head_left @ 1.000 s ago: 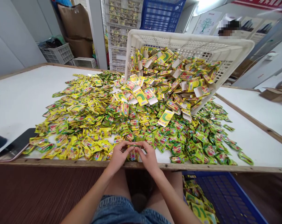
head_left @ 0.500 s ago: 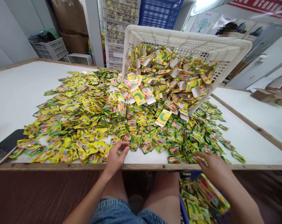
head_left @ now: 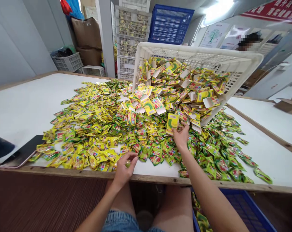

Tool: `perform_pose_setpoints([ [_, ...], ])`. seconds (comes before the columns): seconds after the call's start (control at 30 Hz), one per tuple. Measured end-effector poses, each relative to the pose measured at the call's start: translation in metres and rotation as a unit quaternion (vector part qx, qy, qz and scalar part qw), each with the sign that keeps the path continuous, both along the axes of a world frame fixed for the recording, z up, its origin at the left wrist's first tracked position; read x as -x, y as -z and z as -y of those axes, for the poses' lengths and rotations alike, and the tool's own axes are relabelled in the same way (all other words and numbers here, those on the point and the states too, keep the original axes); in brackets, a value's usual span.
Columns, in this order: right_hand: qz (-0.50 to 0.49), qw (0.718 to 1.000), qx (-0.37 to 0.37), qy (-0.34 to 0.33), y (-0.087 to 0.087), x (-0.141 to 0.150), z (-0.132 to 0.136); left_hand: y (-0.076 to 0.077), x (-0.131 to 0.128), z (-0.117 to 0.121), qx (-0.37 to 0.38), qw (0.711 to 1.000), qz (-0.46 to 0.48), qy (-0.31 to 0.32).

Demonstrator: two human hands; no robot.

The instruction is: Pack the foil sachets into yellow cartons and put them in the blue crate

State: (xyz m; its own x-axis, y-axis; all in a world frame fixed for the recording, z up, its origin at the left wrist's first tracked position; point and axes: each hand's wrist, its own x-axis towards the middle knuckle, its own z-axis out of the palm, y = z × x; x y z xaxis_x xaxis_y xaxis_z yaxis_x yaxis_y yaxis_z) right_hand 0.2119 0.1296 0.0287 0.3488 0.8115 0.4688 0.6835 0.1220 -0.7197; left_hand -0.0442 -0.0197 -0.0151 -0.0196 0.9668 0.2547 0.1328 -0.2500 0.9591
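Head view. The person's right hand [head_left: 181, 137] pinches a yellow box [head_left: 172, 120] near its lower right corner, above the packets [head_left: 88, 138] heaped on the worktop [head_left: 27, 103] and in front of the tipped crate [head_left: 199, 49] with more boxes inside. The left hand [head_left: 124, 168] is curled near the front edge, the gap between its fingertips narrow; a greenish sliver shows within, but I cannot tell whether it is held. A phone [head_left: 24, 150] lies at far left.
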Motion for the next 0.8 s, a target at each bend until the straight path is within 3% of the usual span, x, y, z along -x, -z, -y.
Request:
perform_pose_setpoints([
  [0.07, 0.034, 0.994, -0.092, -0.054, -0.008, 0.018, 0.027, 0.002, 0.002, -0.005, 0.029, 0.994, 0.097, 0.044],
  [0.13, 0.079, 0.963, -0.167, -0.197, -0.013, 0.044, 0.061, 0.004, 0.004, -0.011, 0.072, 0.968, 0.214, 0.108],
  [0.2, 0.136, 0.912, -0.183, -0.34, -0.013, 0.072, 0.091, 0.006, 0.004, -0.015, 0.132, 0.927, 0.315, 0.156],
  [0.27, 0.18, 0.868, -0.174, -0.428, -0.008, 0.095, 0.11, 0.005, 0.004, -0.013, 0.187, 0.891, 0.379, 0.167],
  [0.3, 0.181, 0.86, -0.167, -0.447, -0.005, 0.104, 0.114, 0.003, 0.006, -0.01, 0.205, 0.882, 0.396, 0.154],
  [0.37, 0.144, 0.872, -0.157, -0.44, 0.0, 0.117, 0.111, -0.002, 0.012, -0.001, 0.224, 0.876, 0.411, 0.115],
  [0.5, 0.068, 0.926, -0.101, -0.359, 0.006, 0.141, 0.079, -0.016, 0.043, 0.02, 0.205, 0.882, 0.423, 0.038],
  [0.67, 0.141, 0.94, 0.039, -0.307, 0.022, 0.202, 0.046, -0.026, 0.07, 0.035, 0.189, 0.881, 0.427, -0.069],
  [0.8, 0.151, 0.944, 0.099, -0.274, 0.038, 0.245, 0.045, -0.026, 0.068, 0.038, 0.182, 0.884, 0.422, -0.083],
])
